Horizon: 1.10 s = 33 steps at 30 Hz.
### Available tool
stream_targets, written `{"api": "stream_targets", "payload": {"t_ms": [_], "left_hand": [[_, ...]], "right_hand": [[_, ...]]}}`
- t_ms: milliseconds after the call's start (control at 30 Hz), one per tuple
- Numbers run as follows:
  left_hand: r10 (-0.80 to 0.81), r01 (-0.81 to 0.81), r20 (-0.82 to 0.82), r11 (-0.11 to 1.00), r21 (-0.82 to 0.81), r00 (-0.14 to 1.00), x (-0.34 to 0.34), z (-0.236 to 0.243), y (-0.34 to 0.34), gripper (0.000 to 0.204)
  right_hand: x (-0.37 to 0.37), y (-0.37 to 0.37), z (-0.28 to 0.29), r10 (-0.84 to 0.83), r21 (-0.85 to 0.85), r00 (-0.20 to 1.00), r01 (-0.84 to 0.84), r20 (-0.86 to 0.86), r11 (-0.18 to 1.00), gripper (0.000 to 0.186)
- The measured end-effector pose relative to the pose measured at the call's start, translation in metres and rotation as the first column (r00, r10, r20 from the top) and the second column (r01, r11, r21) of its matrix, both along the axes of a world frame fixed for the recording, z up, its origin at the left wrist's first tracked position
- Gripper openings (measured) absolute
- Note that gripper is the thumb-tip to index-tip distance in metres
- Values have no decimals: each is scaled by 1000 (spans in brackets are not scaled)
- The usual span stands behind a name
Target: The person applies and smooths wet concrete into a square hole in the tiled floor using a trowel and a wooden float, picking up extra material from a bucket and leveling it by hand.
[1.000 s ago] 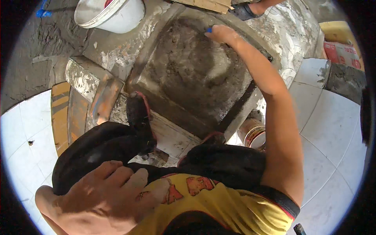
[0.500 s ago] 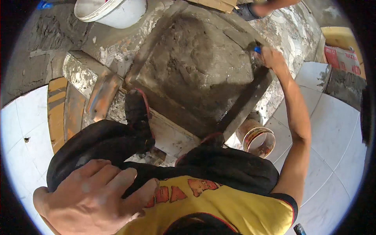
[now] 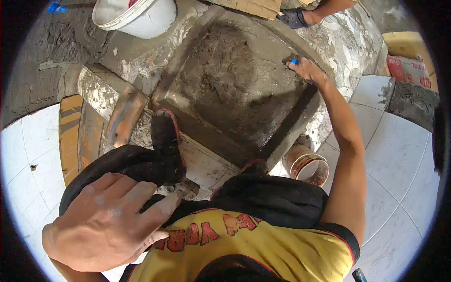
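At the far right edge of a wet mortar bed point(image 3: 263, 75), my right hand point(image 3: 311, 71) is closed on a blue-handled trowel point(image 3: 295, 61). Its blade is mostly hidden by the hand and blends into the grey mortar. The mortar fills a square recess with raised borders, rough and lumpy in the middle and smoother toward the right. My left hand point(image 3: 110, 218) hovers large in the foreground above my left thigh, fingers loosely bent and thumb apart, with nothing visible in it.
A white bucket point(image 3: 145, 21) stands at the back left. Near my right knee is a mortar-stained small pail point(image 3: 310, 170). Concrete blocks point(image 3: 96, 89) lie left. Another person's shoe point(image 3: 293, 18) rests at the far edge, beside cardboard point(image 3: 253, 7). A red-and-white bag point(image 3: 408, 71) sits far right.
My right hand has shifted a little left along the mortar's far right edge with the trowel. My left hand has moved slightly up and stays over my thigh.
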<state>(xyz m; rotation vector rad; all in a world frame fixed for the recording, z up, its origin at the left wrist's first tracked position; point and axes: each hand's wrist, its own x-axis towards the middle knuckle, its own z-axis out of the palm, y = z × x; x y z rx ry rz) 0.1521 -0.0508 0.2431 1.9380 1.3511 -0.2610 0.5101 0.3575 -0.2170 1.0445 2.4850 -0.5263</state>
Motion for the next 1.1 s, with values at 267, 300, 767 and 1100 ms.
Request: {"api": "stream_targets", "payload": {"t_ms": [267, 300, 767, 1100], "left_hand": [[171, -171, 6, 985, -19, 985, -29, -6, -26, 33], [266, -260, -4, 937, -231, 964, -59, -23, 0, 30], [852, -863, -155, 504, -9, 499, -275, -366, -256, 55], [663, -662, 25, 744, 93, 748, -194, -190, -83, 34]], "right_hand": [[-13, -111, 117, -169, 312, 979, 196, -111, 930, 52], [7, -121, 134, -251, 317, 955, 290, -161, 903, 51], [-9, -204, 127, -565, -220, 685, 529, -461, 820, 43], [-29, -240, 167, -813, -763, 566, 584, 140, 275, 22]]}}
